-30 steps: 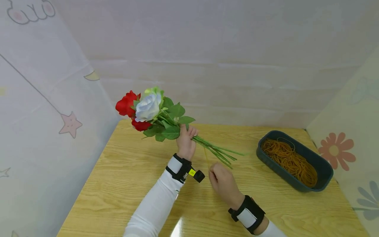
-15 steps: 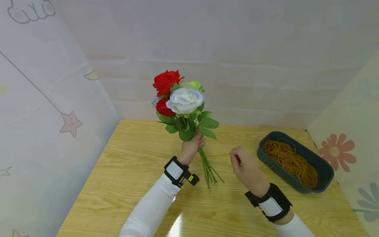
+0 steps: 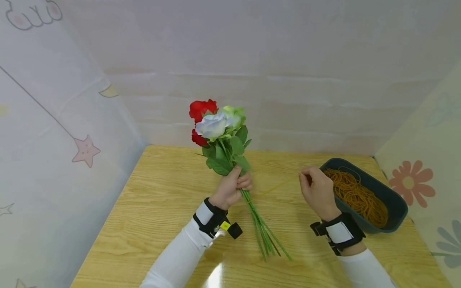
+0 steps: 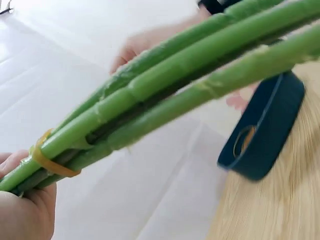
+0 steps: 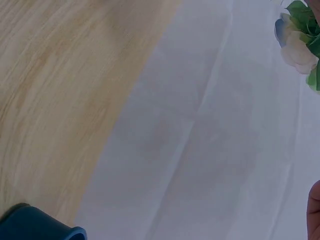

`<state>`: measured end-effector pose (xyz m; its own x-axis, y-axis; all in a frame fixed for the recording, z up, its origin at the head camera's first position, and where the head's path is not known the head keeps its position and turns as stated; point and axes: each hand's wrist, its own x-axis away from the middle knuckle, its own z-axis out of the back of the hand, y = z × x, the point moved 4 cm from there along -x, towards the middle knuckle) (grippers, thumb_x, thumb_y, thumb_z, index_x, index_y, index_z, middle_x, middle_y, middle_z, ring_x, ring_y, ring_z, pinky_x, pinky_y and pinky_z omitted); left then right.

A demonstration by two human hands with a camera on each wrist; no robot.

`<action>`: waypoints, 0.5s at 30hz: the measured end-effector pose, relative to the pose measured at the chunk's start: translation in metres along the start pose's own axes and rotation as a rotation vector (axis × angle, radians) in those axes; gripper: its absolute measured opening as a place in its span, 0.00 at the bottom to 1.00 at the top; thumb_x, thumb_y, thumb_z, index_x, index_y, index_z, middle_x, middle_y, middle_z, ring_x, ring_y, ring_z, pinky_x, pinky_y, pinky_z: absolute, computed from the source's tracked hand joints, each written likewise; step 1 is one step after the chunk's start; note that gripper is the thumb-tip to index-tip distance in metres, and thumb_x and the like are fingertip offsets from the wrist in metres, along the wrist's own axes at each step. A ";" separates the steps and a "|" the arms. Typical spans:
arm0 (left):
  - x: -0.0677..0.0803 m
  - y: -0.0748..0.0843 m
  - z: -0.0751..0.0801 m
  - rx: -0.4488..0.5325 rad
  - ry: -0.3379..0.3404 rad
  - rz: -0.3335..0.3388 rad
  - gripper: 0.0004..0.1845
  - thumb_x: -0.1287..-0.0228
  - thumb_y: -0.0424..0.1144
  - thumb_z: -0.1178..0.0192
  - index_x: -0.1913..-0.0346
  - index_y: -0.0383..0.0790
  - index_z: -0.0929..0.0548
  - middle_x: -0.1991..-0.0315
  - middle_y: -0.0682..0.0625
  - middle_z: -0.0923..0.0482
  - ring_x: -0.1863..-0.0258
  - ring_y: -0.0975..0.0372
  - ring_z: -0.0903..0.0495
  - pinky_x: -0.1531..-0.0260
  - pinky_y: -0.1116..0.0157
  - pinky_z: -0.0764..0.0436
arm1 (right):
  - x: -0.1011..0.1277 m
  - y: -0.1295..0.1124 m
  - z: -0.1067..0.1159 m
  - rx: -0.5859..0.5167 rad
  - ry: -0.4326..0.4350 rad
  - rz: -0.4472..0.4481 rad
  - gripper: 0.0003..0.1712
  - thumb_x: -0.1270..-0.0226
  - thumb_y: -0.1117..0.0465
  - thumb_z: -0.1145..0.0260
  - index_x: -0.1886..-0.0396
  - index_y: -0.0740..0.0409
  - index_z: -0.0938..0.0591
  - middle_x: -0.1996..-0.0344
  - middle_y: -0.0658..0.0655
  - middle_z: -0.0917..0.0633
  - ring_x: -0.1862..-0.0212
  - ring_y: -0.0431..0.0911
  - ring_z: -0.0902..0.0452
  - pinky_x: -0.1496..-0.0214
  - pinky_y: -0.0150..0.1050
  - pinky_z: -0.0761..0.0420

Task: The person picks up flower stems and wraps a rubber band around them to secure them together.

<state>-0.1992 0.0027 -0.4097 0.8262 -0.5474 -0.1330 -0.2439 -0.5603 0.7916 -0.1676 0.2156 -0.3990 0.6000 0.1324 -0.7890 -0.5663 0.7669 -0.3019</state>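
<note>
A bouquet of artificial roses (image 3: 212, 126), red, pale blue and light green, leans slightly left over the table. My left hand (image 3: 232, 186) grips it just below the leaves, and the green stems (image 3: 263, 230) run down to the right. An orange rubber band (image 4: 55, 167) circles the stems beside my left thumb in the left wrist view. To the right, my right hand (image 3: 318, 192) pinches the end of a stretched yellowish rubber band (image 3: 279, 185), blurred in the head view. Only a fingertip (image 5: 314, 212) of that hand shows in the right wrist view.
A dark blue-green oblong bin (image 3: 394, 204) with a heap of rubber bands (image 3: 354, 196) stands on the right of the wooden table (image 3: 151, 208), just behind my right hand. A pale patterned cloth (image 3: 273, 80) hangs at the back and sides.
The bouquet has swung from pointing left to nearly upright, its stems now pointing toward me. My right hand has moved right and up toward the bin, drawing the band out longer.
</note>
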 end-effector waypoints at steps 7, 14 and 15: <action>-0.001 0.004 -0.009 0.348 0.081 -0.014 0.21 0.24 0.47 0.70 0.81 0.52 0.45 0.90 0.58 0.45 0.88 0.68 0.48 0.78 0.75 0.44 | 0.020 0.011 -0.025 -0.050 -0.078 -0.125 0.07 0.47 0.77 0.36 0.71 0.64 0.24 0.83 0.53 0.25 0.81 0.36 0.36 0.80 0.30 0.36; -0.009 0.006 -0.015 0.613 0.247 -0.101 0.21 0.28 0.53 0.68 0.80 0.49 0.46 0.88 0.56 0.45 0.87 0.67 0.48 0.77 0.74 0.42 | 0.040 -0.018 -0.050 -0.296 -0.191 -0.288 0.06 0.39 0.75 0.44 0.66 0.66 0.21 0.83 0.50 0.26 0.83 0.32 0.41 0.81 0.29 0.35; -0.010 0.007 -0.015 0.636 0.275 -0.111 0.21 0.28 0.53 0.68 0.80 0.49 0.45 0.88 0.56 0.45 0.88 0.67 0.48 0.77 0.74 0.42 | 0.045 -0.026 -0.055 -0.177 -0.271 -0.238 0.07 0.35 0.74 0.47 0.67 0.66 0.23 0.82 0.51 0.27 0.82 0.33 0.41 0.79 0.29 0.34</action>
<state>-0.2016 0.0141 -0.3940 0.9414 -0.3361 0.0292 -0.3313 -0.9047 0.2679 -0.1571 0.1675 -0.4564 0.8401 0.1429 -0.5233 -0.4680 0.6789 -0.5657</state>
